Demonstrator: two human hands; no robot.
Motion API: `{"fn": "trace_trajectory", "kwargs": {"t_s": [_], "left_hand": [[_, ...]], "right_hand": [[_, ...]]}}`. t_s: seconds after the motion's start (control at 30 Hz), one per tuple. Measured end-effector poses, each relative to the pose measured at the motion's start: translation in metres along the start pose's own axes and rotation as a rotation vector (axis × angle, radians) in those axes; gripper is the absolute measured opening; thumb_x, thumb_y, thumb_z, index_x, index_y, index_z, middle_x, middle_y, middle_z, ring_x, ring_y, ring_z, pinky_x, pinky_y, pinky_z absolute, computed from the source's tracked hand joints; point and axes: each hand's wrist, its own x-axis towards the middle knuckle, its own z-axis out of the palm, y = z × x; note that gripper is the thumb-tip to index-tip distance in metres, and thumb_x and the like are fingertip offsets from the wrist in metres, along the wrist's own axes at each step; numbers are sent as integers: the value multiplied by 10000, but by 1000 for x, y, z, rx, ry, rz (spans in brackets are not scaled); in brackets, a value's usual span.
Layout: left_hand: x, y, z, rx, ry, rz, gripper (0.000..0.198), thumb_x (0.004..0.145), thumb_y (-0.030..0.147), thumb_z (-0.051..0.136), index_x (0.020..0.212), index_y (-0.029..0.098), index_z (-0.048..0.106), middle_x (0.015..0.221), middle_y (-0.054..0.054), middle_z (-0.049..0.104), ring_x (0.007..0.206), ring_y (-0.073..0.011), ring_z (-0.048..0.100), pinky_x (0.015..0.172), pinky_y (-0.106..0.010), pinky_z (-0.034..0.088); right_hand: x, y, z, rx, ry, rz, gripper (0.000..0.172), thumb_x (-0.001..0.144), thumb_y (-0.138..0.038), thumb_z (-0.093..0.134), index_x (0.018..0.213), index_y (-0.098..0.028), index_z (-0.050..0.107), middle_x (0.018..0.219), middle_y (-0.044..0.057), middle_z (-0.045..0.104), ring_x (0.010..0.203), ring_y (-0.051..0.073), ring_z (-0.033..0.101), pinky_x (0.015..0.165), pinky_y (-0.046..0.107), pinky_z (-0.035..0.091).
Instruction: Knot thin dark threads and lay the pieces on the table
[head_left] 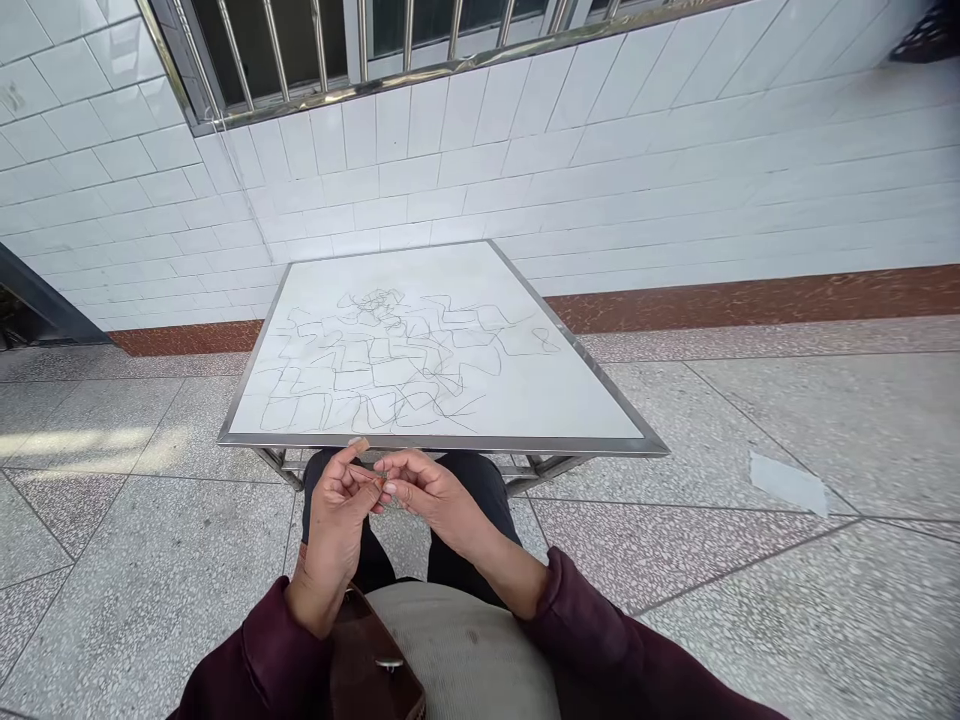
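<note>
My left hand (343, 512) and my right hand (431, 493) meet just in front of the table's near edge, above my lap. The thumb and fingertips of both are pinched together around something tiny, too small to make out; a speck of orange-brown shows between them. A band like tape or a plaster wraps one left fingertip. Beyond my hands stands a white table (540, 390) with a grey metal rim. Many thin, dark, bent strands (375, 365) lie spread over its left and middle part, with a denser tangle (379, 305) towards the back.
A white tiled wall (465, 190) with a barred window (360, 50) rises behind the table. On the speckled floor to the right lies a pale strip (787, 484). A brown bag (375, 660) rests against my body.
</note>
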Motion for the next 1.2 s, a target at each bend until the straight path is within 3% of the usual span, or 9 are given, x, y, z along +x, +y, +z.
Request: {"fn": "trace_trajectory", "kwargs": {"t_s": [0.23,0.4,0.63,0.83,1.03,1.2], "left_hand": [[1,9,-5,33,-47,-91,505,720,273,792,1179,165,612,681,16,671,631,-129,656,536,-198,462],[2,12,-8,55,-70,-129,532,698,276,819,1173,156,611,697,3,689,651,-142,682,551,-203,505],[3,14,-9,-4,-93,-259,578,638,243,870,1148,152,615,680,4,695,628,-138,694,578,-210,546],[3,17,-10,-40,-93,-379,619,615,232,894,1157,127,614,688,-15,704,630,-135,695,574,-204,562],[3,14,-9,-57,-110,-376,595,627,225,891,1146,128,616,708,-10,697,639,-121,682,578,-193,549],[1,8,-11,-90,-171,-294,565,706,252,842,1213,166,608,739,12,674,686,-123,670,637,-228,541]], "right_hand": [[0,-4,-6,-110,-57,-22,164,851,-304,631,983,-213,664,793,-9,574,636,105,508,539,230,419],[0,-7,-5,-172,-22,-38,94,849,-267,621,899,-204,671,814,-8,580,639,99,500,574,239,422],[-2,-12,-9,-133,-72,56,119,837,-306,645,854,-193,676,794,0,601,641,111,520,587,254,426],[-2,-20,-8,-236,-79,62,90,813,-272,632,789,-192,666,784,4,601,646,114,511,581,250,401],[-2,-20,-3,-216,-52,97,66,778,-258,605,755,-200,629,695,-21,561,575,99,433,529,242,338],[-2,-21,-4,-119,0,196,120,765,-315,628,811,-205,613,637,-47,525,508,83,378,473,231,303]]}}
